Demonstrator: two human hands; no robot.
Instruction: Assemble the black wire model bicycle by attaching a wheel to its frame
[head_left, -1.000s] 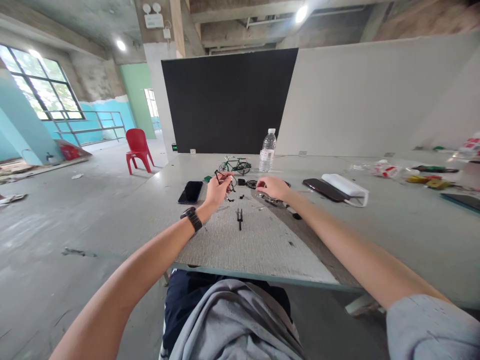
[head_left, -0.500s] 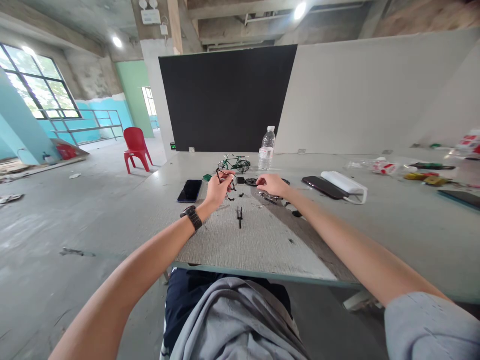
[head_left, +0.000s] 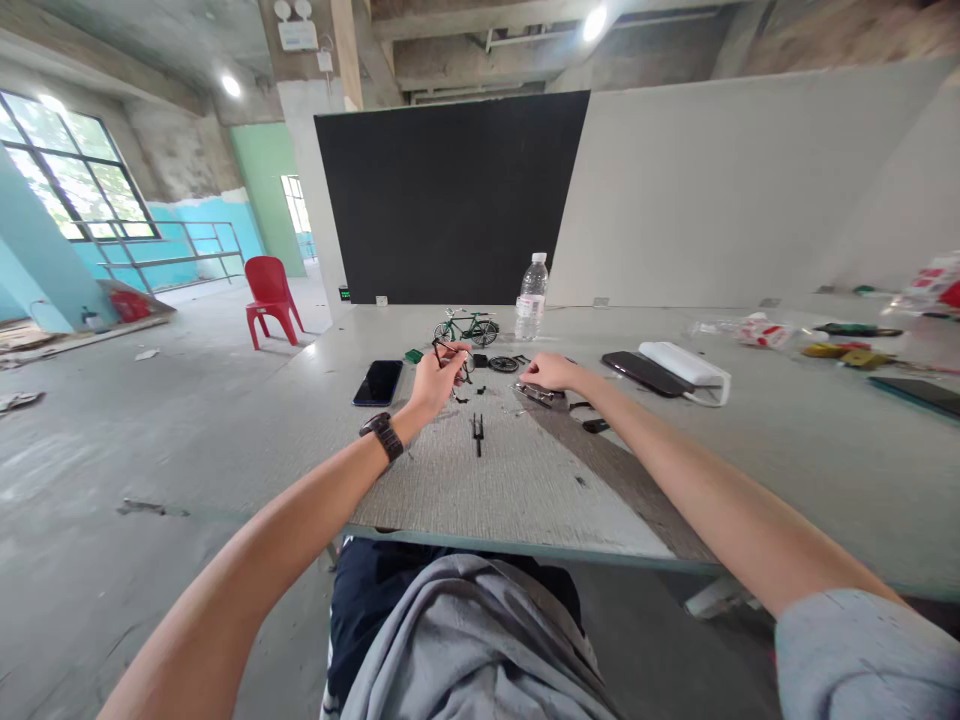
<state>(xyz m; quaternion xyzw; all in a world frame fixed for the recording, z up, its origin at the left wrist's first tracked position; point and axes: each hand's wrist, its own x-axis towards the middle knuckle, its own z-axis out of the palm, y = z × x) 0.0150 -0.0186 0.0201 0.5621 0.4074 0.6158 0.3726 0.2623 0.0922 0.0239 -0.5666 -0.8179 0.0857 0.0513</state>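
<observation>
My left hand (head_left: 439, 378) is closed round a thin black model bicycle frame (head_left: 438, 350), raised over the table. My right hand (head_left: 549, 371) reaches down with bent fingers at a little pile of shiny metal parts (head_left: 541, 397); whatever its fingertips pinch is hidden. Between the hands lie a spoked toy wheel (head_left: 503, 365) and a small black block (head_left: 480, 361). A black model bicycle fork (head_left: 478, 436) rests nearer to me. Behind my left hand stands a green model bicycle (head_left: 466, 328).
A phone (head_left: 378, 383) lies left of my left hand. A clear water bottle (head_left: 532, 297) stands at the back. Right of my right arm are a dark phone (head_left: 646, 374) and a white power bank (head_left: 681, 366). Plastic packaging (head_left: 761, 331) and tools (head_left: 849, 354) lie farther right.
My right hand has shifted slightly right, off the spoked wheel, which shows more fully now. My left hand still holds the frame in much the same spot.
</observation>
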